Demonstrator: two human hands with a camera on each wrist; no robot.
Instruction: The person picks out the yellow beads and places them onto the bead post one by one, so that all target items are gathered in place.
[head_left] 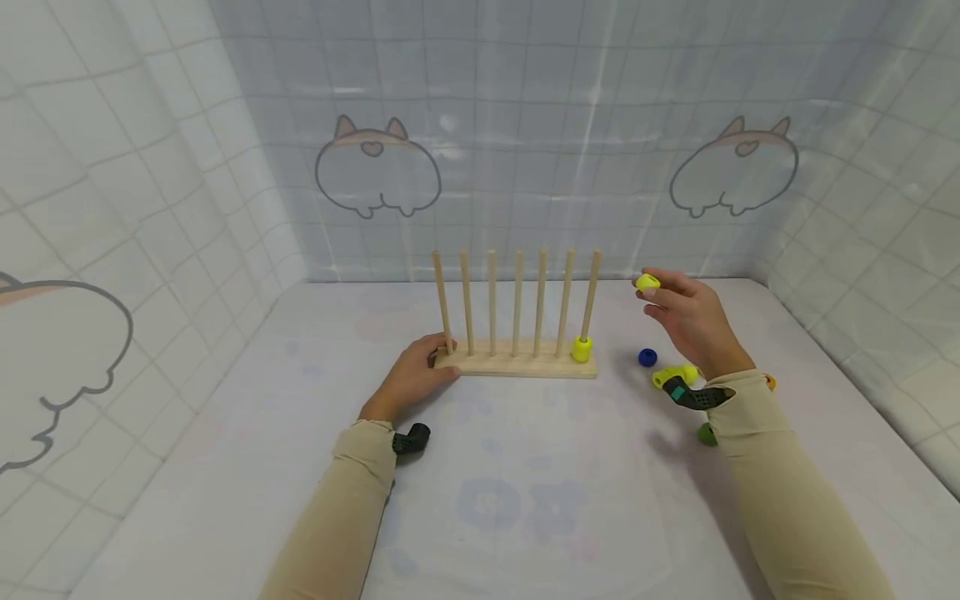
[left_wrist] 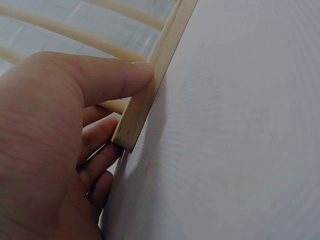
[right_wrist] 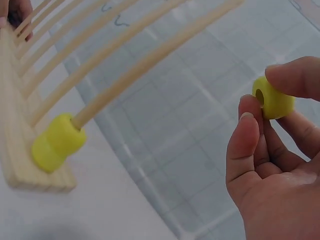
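Observation:
A wooden peg rack with several upright pegs stands on the table. My left hand grips its left end; in the left wrist view the thumb lies on the front edge, the other fingers behind. Up and to the right of the rack, my right hand pinches a yellow bead between thumb and fingers, its hole facing the pegs. This bead is apart from the rightmost peg. Around that peg's foot, two yellow beads appear stacked.
Right of the rack lie a blue bead, yellow beads and a green bead, partly behind the right wrist. An orange bead peeks out past the sleeve. Tile-patterned cloth rises behind the table.

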